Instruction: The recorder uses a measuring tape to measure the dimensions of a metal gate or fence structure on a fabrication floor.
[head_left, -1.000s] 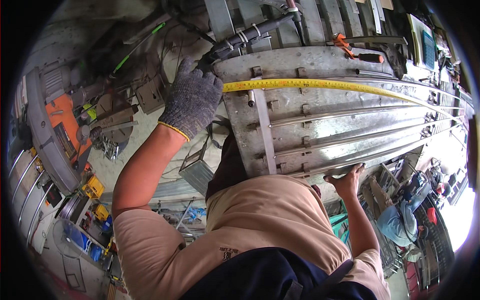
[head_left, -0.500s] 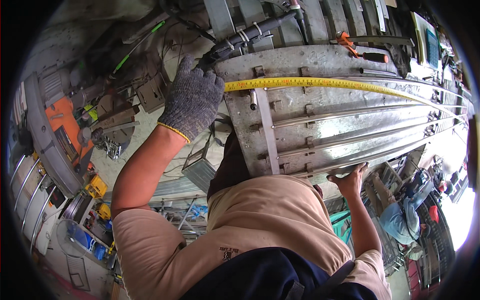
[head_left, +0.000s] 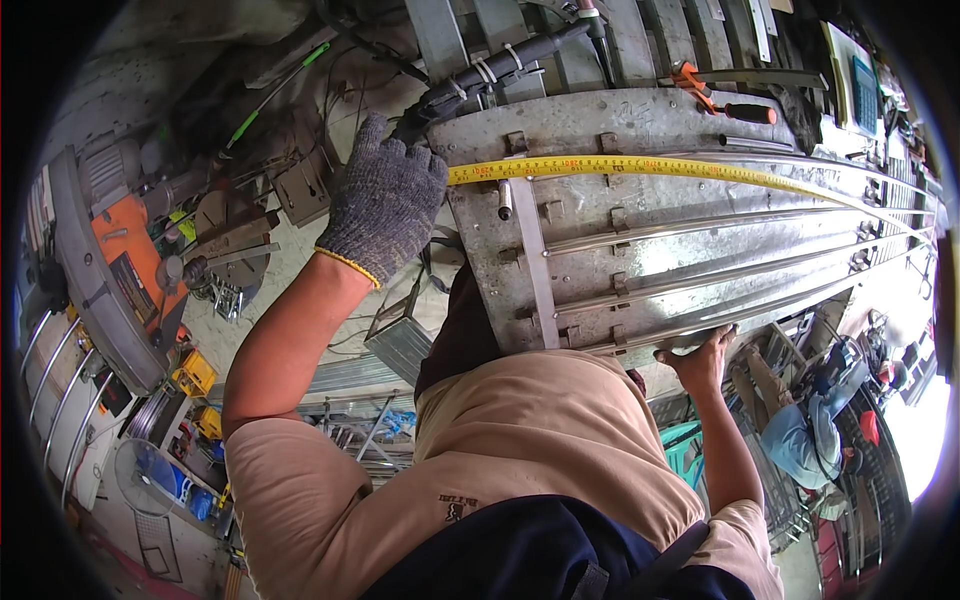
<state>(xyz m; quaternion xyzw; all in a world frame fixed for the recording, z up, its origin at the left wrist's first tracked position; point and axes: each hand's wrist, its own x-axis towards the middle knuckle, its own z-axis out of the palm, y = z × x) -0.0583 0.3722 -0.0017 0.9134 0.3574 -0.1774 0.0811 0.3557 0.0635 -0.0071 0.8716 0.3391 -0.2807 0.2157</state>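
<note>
My left hand [head_left: 388, 198], in a grey knit glove with a yellow cuff, is closed at the left end of a yellow tape measure [head_left: 600, 168]; the glove hides what lies inside the grip. The blade stretches right across a metal plate [head_left: 580, 245] and dips toward its far right end. Below the tape, long shiny metal rods [head_left: 700, 230] lie among small tabs, with a flat crossbar [head_left: 537, 260] and a short tube [head_left: 505, 200] at their left. My bare right hand [head_left: 702, 360] rests at the plate's near edge, thumb and fingers apart.
An orange-handled clamp [head_left: 695, 90] sits on the plate's far edge. Beyond it are metal slats [head_left: 625, 45] and a black torch-like tool [head_left: 500, 70]. At left stand an orange machine [head_left: 135, 250] and a fan [head_left: 145, 470]. A person in blue [head_left: 800, 440] is bent down at right.
The tape has shifted very slightly at the left hand. Both hands otherwise keep their places.
</note>
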